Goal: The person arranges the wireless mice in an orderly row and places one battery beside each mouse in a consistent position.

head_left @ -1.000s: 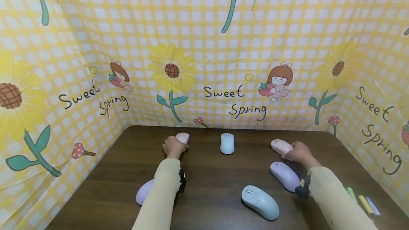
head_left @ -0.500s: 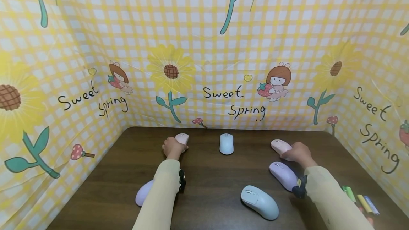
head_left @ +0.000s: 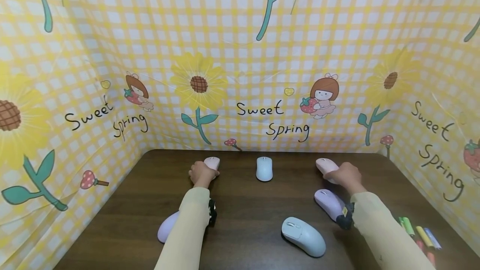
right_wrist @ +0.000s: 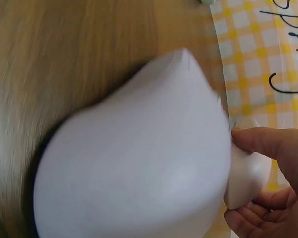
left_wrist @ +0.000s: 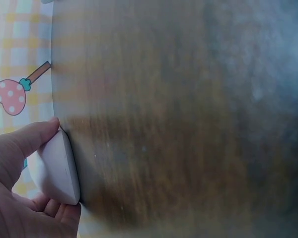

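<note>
At the back left of the table, my left hand [head_left: 202, 174] grips a pale pink computer mouse [head_left: 212, 162]. In the left wrist view, the thumb and fingers pinch this mouse [left_wrist: 57, 168] by its two sides. Over at the back right, my right hand [head_left: 346, 176] holds another pale pink mouse [head_left: 325, 166]. The right wrist view has thumb and fingers on either side of that mouse [right_wrist: 248, 176], partly hidden behind a large lilac mouse [right_wrist: 139, 153] close to the camera. Whether either held mouse touches the table is hard to tell.
A light blue mouse [head_left: 264, 169] stands between the hands. Nearer lie a grey-blue mouse [head_left: 303, 236], a lilac mouse [head_left: 330, 204] beside the right wrist, and another lilac mouse [head_left: 167, 226] partly under the left sleeve. Several coloured sticks [head_left: 423, 234] lie right of the right sleeve.
My right hand and its pink mouse have shifted slightly toward the back of the table. The left hand keeps its place on its mouse. The head view has turned a little.
</note>
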Tool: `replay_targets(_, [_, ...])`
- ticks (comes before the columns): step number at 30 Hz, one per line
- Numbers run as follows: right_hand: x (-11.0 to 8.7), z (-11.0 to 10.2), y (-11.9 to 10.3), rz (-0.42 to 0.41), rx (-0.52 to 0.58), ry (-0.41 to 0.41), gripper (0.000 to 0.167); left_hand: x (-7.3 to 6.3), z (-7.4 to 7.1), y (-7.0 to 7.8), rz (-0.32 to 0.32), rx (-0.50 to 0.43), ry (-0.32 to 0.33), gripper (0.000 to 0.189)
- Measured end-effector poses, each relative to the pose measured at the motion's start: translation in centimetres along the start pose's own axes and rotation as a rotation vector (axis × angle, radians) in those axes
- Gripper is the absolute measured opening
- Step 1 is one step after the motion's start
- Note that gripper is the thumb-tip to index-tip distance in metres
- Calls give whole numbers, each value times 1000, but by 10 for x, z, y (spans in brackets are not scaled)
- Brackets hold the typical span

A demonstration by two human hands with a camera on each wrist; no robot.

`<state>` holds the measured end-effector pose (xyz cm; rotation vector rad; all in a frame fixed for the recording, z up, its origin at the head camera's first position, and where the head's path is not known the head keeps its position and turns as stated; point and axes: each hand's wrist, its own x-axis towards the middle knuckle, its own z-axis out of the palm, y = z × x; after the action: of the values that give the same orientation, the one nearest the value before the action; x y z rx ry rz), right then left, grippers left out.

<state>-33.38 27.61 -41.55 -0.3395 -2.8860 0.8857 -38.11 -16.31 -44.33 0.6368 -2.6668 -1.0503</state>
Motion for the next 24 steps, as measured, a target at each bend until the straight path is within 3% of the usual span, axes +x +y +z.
replay_targets(8, [-2, 10, -22, 64, 52, 33, 65, -8, -6, 2, 8, -8, -1, 69])
replay_targets(24, [-13, 26, -52, 121, 122, 74, 61, 1, 1, -2, 7, -3, -22, 72])
